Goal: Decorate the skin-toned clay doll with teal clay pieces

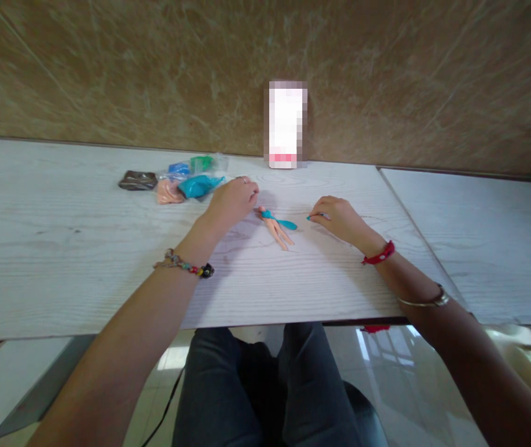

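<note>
A small clay figure (pixel 278 232), peach with long thin legs, lies on the white table. Across its upper body runs a piece of teal clay (pixel 286 224) whose wide end sticks out to the right. My left hand (pixel 236 197) is just up and left of the figure's head, its fingers curled together; whatever they may hold is hidden. To the right of the figure, my right hand (pixel 335 217) pinches a tiny bit of teal clay (pixel 309 218) between thumb and fingertips, apart from the figure.
Bags of clay lie behind my left hand: teal (pixel 199 185), peach (pixel 169 192), blue (pixel 178 169), green (pixel 201 163) and a dark brown pack (pixel 138 180). A phone (pixel 286 124) with a blurred bright screen leans on the brown wall (pixel 409 81). A seam crosses the table at right.
</note>
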`<state>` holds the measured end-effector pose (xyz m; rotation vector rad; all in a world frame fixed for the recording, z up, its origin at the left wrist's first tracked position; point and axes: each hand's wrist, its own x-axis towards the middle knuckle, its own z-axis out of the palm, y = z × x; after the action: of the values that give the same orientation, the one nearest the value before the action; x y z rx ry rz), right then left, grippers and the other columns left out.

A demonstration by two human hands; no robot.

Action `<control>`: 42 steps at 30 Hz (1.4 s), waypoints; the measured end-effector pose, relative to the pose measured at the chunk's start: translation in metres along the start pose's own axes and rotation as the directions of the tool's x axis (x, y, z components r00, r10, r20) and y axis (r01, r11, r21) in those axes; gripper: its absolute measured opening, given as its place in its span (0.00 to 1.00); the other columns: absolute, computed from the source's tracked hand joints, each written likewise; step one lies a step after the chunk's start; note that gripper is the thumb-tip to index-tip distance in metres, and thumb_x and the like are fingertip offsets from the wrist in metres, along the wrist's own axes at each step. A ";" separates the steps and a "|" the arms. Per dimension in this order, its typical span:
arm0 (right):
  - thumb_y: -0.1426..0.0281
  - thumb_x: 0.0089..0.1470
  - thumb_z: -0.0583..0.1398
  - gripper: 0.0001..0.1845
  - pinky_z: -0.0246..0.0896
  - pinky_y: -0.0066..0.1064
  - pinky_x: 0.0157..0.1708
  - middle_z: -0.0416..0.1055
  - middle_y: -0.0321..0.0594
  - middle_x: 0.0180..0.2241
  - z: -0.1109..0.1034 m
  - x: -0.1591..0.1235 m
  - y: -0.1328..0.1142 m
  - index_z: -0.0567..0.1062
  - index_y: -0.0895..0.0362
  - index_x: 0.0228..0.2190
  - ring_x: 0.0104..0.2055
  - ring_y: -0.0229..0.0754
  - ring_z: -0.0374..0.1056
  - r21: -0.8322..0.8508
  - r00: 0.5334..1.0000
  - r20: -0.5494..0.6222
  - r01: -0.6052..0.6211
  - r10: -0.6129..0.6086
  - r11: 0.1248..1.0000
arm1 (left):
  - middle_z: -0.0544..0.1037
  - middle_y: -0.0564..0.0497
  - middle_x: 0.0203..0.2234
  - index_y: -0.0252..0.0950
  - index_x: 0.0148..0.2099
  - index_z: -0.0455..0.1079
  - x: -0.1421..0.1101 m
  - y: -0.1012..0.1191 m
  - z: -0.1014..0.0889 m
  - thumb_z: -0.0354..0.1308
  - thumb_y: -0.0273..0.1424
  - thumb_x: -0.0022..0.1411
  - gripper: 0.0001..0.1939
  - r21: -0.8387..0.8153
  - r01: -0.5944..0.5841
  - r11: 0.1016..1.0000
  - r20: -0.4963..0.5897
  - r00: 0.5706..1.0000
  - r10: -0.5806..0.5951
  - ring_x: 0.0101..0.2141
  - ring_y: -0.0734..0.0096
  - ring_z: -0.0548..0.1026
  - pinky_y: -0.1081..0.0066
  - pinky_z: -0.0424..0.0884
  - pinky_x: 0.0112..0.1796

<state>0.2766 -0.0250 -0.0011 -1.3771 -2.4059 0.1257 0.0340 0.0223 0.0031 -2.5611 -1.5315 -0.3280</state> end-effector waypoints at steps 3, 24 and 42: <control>0.77 0.49 0.59 0.05 0.61 0.31 0.37 0.73 0.44 0.31 -0.002 0.000 -0.001 0.76 0.60 0.27 0.34 0.41 0.67 0.023 0.999 0.029 0.020 -0.021 1.000 | 0.75 0.46 0.39 0.32 0.40 0.72 0.000 0.000 0.001 0.45 0.27 0.62 0.13 0.003 -0.004 1.000 -0.006 1.000 0.004 0.42 0.66 0.72 0.70 0.66 0.40; 0.68 0.41 0.65 0.07 0.59 0.29 0.29 0.72 0.37 0.22 -0.006 0.004 0.003 0.74 0.58 0.19 0.27 0.37 0.66 0.254 0.951 -0.178 -0.203 0.252 0.946 | 0.75 0.46 0.39 0.33 0.40 0.72 0.001 -0.001 0.001 0.45 0.27 0.61 0.14 -0.006 0.008 1.000 0.005 1.000 -0.008 0.42 0.66 0.72 0.70 0.66 0.40; 0.75 0.54 0.54 0.13 0.63 0.33 0.43 0.75 0.45 0.38 0.000 0.000 0.000 0.79 0.59 0.35 0.42 0.43 0.70 0.056 0.998 -0.002 -0.062 0.062 0.997 | 0.76 0.46 0.38 0.33 0.39 0.72 0.000 -0.001 0.000 0.45 0.28 0.61 0.14 0.002 -0.001 1.000 0.006 1.000 0.001 0.40 0.66 0.73 0.71 0.65 0.38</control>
<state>0.2766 -0.0249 -0.0009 -1.4252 -2.3390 0.2045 0.0327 0.0231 0.0028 -2.5630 -1.5319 -0.3191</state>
